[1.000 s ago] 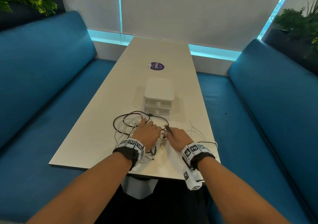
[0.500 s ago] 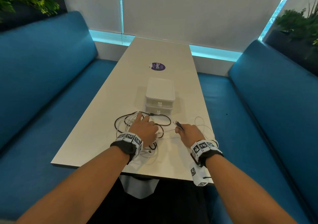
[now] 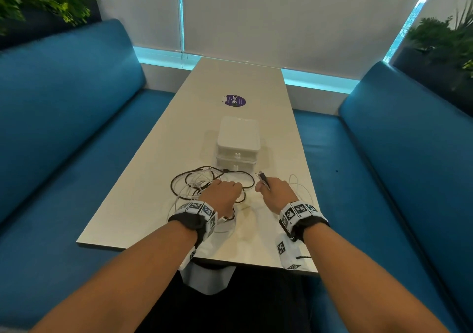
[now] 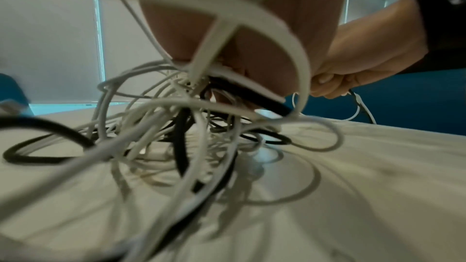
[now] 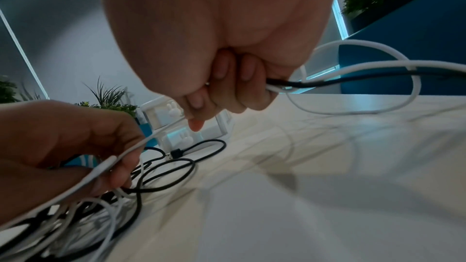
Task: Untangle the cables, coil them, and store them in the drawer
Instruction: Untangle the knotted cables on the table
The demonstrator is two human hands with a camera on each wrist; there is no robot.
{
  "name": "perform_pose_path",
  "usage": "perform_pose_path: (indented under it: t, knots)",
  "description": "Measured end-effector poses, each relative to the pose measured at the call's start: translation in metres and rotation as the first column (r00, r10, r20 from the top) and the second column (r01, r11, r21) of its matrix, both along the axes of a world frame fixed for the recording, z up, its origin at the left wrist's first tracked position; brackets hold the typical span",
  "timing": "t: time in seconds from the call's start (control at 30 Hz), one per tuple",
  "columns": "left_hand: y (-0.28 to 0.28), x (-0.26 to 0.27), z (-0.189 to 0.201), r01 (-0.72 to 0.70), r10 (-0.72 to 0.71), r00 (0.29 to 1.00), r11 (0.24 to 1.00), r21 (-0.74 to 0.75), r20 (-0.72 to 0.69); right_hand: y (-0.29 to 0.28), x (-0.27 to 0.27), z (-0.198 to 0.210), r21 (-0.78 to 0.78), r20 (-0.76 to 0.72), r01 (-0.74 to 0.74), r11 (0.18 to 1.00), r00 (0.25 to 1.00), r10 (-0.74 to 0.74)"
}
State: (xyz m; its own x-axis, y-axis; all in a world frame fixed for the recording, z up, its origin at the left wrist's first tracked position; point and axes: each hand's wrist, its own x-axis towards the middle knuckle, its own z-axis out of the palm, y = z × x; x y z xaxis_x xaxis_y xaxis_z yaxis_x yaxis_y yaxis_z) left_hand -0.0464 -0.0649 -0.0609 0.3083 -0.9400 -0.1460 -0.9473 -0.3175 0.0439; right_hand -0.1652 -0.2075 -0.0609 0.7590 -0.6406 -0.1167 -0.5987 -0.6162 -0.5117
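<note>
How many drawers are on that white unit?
2: the upper drawer sits directly on the lower drawer. Both look closed, on the table just beyond the cable tangle. None appear hidden.

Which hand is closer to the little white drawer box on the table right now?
Right. The right hand sits just in front of the drawer box, off its right corner, gripping cable ends. The left hand is a bit further back, on the tangled cables.

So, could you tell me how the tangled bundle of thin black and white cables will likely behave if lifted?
The bundle of thin black and white cables is probably floppy: its loops sag on the pale table. It likely lifts as one clump, since strands interlace under the left hand.
</note>
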Motion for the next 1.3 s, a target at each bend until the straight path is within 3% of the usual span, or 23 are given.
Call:
perform_pose_path:
  t: [0.3,0.53,0.7,0.9,1.03,1.3]
  knots:
    - [0.010,0.007,-0.009,-0.018,0.024,0.983,0.999,-0.033,0.184,-0.004,-0.013,-0.007,-0.036,-0.080,0.009,0.999,0.997,-0.012]
    - [0.010,0.010,-0.008,-0.033,0.032,0.968,0.999,-0.001,0.250,-0.022,-0.020,-0.006,-0.056,-0.146,0.110,0.992,0.982,-0.117]
    - [0.011,0.007,0.000,-0.019,0.012,0.975,0.999,0.027,0.224,-0.019,-0.012,-0.013,-0.132,-0.194,0.149,0.980,0.966,-0.173]
    - [0.011,0.008,-0.006,-0.005,0.007,0.976,1.000,-0.013,0.218,0.007,0.006,-0.020,-0.120,-0.089,-0.054,0.991,0.995,0.044]
    - [0.003,0.011,-0.011,-0.026,0.028,0.973,1.000,-0.015,0.227,0.014,0.014,-0.020,-0.042,-0.096,-0.179,0.983,0.980,0.175]
    - [-0.005,0.009,-0.007,0.035,-0.043,0.972,0.999,0.040,0.230,-0.001,-0.002,-0.018,0.020,-0.104,-0.110,0.994,0.988,0.111]
